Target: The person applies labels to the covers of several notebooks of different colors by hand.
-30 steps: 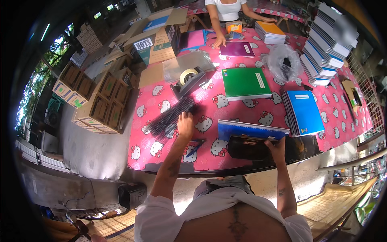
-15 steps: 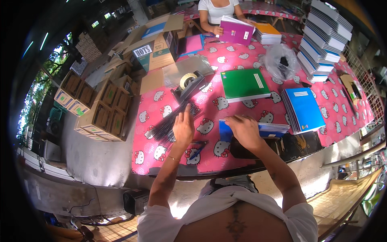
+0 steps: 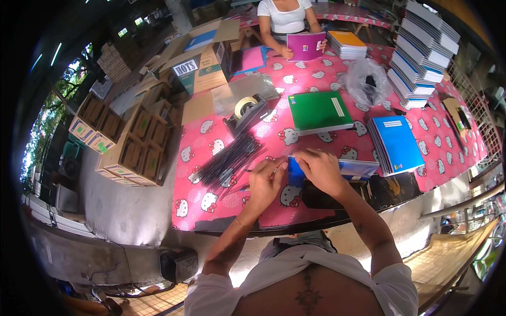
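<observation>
A blue notebook stands on edge at the table's near side, tilted, on or against a dark box. My right hand is closed over its top edge near the left end. Just left of that end, my left hand has thumb and fingers pinched together. Whatever is in the pinch is too small to make out. A heap of thin black spiral binding coils lies left of my left hand, partly covered by it. Beyond the blue notebook lies a stack of green notebooks.
A tape dispenser stands behind the coils. More blue notebooks are stacked at right, below a tall notebook pile. A clear plastic bag lies between. Opposite, a person holds a purple notebook. An open carton stands back left.
My left hand has moved right from the coils to the left end of the blue notebook, its fingers now pinched. My right hand stays there. The person opposite has closed and turned the purple notebook.
</observation>
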A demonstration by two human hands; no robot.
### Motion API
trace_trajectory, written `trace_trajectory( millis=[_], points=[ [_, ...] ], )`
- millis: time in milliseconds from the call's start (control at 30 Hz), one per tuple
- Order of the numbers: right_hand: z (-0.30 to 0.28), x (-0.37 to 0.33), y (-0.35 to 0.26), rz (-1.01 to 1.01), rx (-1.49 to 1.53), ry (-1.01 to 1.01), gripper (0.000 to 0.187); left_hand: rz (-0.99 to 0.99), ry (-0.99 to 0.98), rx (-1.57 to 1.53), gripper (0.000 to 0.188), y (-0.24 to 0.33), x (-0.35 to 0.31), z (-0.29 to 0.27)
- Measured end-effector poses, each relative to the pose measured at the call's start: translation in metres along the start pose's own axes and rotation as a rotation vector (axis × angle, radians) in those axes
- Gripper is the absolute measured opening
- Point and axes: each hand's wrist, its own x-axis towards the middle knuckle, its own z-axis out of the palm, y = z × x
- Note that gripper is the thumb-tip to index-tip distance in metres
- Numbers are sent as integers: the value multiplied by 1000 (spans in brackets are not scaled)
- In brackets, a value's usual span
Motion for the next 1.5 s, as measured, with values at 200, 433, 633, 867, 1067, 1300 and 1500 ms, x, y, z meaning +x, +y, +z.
trace_trajectory(
  millis=[200, 433, 633, 867, 1067, 1300, 1500],
  points=[
    [0, 1, -2, 15, 5, 19, 10, -42, -51, 11, 17, -5, 5, 2],
    [1, 0, -1, -26, -6, 23, 11, -90, -105, 286, 24, -3, 18, -6],
    [0, -4, -5, -32, -18, 16, 10, -153, -245, 233, 25, -1, 23, -16],
    [-1, -4, -4, -28, -19, -1, 12, -182, -291, -107, 21, 8, 19, -13],
    [-4, -4, -7, -20, -13, -13, 14, 59, -104, 127, 17, -5, 13, -2],
    [-5, -4, -8, -40, -2, -58, 14, 3, -248, 138, 23, 0, 26, -19],
    [-9, -4, -7, -37, 22, -98, 15, 48, -342, 140, 25, 0, 40, -24]
  ],
)
